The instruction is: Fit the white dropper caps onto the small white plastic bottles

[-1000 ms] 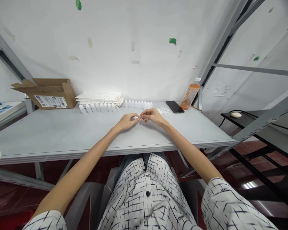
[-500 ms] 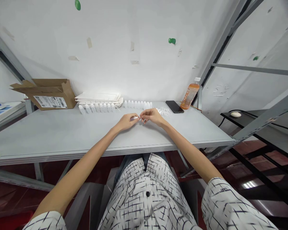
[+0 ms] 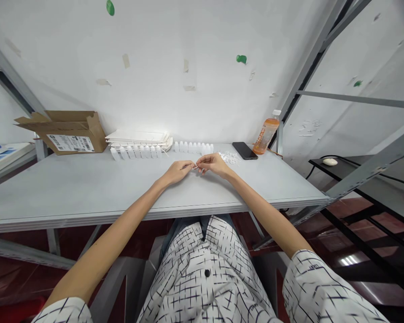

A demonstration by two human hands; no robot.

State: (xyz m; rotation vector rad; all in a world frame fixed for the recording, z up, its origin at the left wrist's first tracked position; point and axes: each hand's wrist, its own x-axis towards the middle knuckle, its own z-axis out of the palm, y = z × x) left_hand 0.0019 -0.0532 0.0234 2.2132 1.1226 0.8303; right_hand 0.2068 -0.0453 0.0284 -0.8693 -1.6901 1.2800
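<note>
My left hand [image 3: 178,171] and my right hand [image 3: 214,164] meet above the middle of the table, fingertips almost touching. Both are closed in a pinch. Between them shows a bit of a small white piece [image 3: 195,167], pinched by the right fingertips; its kind is too small to tell. Whatever the left fingers grip is hidden behind the thumb. Just beyond the right hand lies a loose pile of small white pieces [image 3: 231,157]. Behind the hands stands a row of small white plastic bottles [image 3: 193,147]; a second row of bottles [image 3: 136,152], with thin tips on top, is farther left.
The grey table [image 3: 87,188] runs against a white wall. At the back left are an open cardboard box [image 3: 74,134] and a stack of white packets [image 3: 138,136]. A black phone [image 3: 244,150] and an orange drink bottle [image 3: 266,133] occupy the back right, beside a metal post.
The left fingers and thumb have closed over the white thing that showed between them before. The right hand has hardly moved.
</note>
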